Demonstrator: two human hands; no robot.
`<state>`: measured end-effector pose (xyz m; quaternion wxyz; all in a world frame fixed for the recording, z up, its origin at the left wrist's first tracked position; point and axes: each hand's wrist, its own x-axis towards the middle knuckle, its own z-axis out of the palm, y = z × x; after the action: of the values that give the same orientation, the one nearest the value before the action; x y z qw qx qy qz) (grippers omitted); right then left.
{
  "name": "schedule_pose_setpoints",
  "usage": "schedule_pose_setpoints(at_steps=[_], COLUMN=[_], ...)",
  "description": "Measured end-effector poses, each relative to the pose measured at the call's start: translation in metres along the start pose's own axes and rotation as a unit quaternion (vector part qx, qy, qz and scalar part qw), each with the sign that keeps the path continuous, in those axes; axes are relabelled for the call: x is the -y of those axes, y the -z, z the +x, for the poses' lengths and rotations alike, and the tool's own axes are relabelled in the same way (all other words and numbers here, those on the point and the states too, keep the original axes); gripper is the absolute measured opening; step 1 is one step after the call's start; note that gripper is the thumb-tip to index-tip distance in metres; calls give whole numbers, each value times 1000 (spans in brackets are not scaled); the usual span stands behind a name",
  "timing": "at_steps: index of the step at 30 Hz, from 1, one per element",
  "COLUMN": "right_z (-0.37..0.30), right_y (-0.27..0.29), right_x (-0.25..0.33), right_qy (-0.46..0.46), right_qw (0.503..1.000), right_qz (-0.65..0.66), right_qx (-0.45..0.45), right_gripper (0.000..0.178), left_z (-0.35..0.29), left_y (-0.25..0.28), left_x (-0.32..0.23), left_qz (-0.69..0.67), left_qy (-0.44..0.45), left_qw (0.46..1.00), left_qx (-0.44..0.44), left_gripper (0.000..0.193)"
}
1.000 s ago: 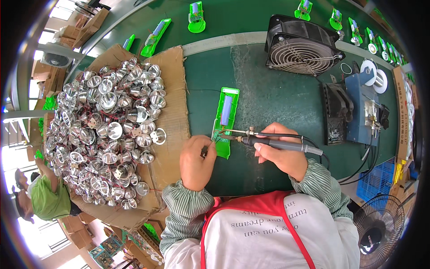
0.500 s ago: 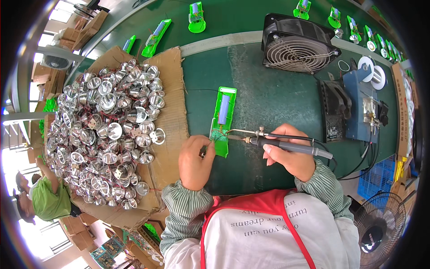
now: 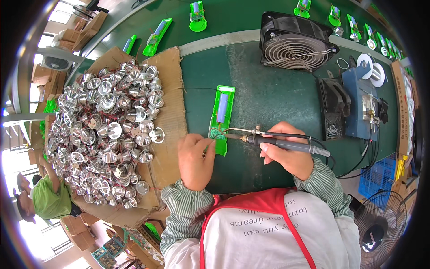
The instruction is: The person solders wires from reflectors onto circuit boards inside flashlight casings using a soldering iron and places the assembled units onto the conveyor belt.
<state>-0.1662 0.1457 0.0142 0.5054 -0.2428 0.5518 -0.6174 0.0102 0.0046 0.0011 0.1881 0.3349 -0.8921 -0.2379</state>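
A white shirt [image 3: 251, 251] has dark lettering [image 3: 264, 221] printed across it, and over that goes a red apron [image 3: 255, 200] with two narrow straps [image 3: 299, 237]. Loose sleeves [image 3: 323, 187], finely striped green and white, gather at the cuffs [image 3: 187, 190]; left hand [image 3: 194, 163] and right hand [image 3: 292, 159] are bare.

Reflectors [image 3: 107, 102] on cardboard [image 3: 171, 89]; casing [image 3: 229, 112] rightward

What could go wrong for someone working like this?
The left hand is close to the tip of the soldering iron in the right hand; if hot, that tip might burn it. A slip might also scorch the green casing or the blue cylinder lying in it. No clamp shows on the green casing, so it could shift.
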Motion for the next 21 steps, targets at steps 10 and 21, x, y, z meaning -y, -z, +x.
schedule_pose_setpoints(at_steps=[10,21], right_z=[6,8], right_y=[-6,-5], right_x=[-2,-6], right_qy=[-25,-10], right_qw=[1000,1000], right_qz=[2,-12], right_qx=[9,12], right_gripper=[13,13], left_z=[3,5], left_y=[-1,-1], left_x=[1,0], left_qz=[35,25], left_qy=[-2,8], left_qw=[999,999], left_qx=[37,41], left_gripper=[7,8])
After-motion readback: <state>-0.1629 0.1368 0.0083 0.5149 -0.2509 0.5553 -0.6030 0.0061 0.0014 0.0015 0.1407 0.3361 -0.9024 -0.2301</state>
